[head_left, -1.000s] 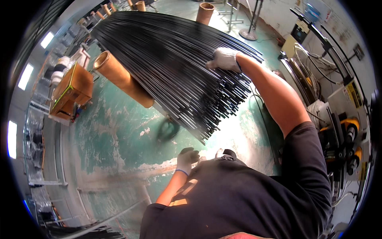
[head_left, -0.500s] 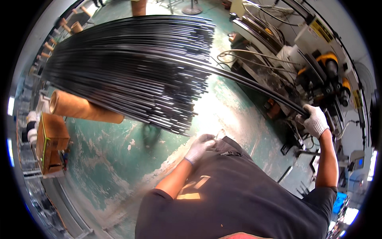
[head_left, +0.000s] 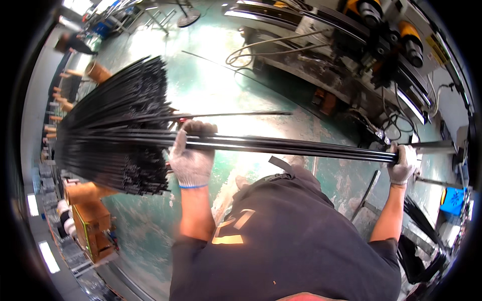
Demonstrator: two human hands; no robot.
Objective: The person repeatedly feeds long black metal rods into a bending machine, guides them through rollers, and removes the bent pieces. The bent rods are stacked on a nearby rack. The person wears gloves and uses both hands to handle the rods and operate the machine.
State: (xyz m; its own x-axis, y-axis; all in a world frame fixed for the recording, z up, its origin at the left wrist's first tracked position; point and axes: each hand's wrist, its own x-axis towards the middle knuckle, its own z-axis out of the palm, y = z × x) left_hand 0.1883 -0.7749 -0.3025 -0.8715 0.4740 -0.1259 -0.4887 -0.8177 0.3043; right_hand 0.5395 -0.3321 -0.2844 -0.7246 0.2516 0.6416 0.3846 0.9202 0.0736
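Both my hands wear whitish knit gloves. My right hand [head_left: 402, 164] is closed around the near end of a few long, thin black rods [head_left: 291, 146], out at the right. Farther along these rods, my left hand [head_left: 193, 159] has its dark-stained fingers wrapped over them, next to the stack. From there the rods run left across a big stack of black rods [head_left: 143, 85], where their far ends blur into the rest. A single rod [head_left: 251, 115] juts out of the stack above the held ones, apart from my hands.
Brown cardboard tubes [head_left: 83, 192] flank the stack, with a brown box [head_left: 93, 223] nearby. At the upper right stands a machine with orange-and-black motors [head_left: 412, 45] and a loose cable [head_left: 271, 44]. A person [head_left: 75, 44] is at the far left. More black rods [head_left: 424, 220] lie at right.
My left hand has moved from my waist up onto the rods and closed on them. The held rods have slid rightward out of the stack, and my view has turned right.
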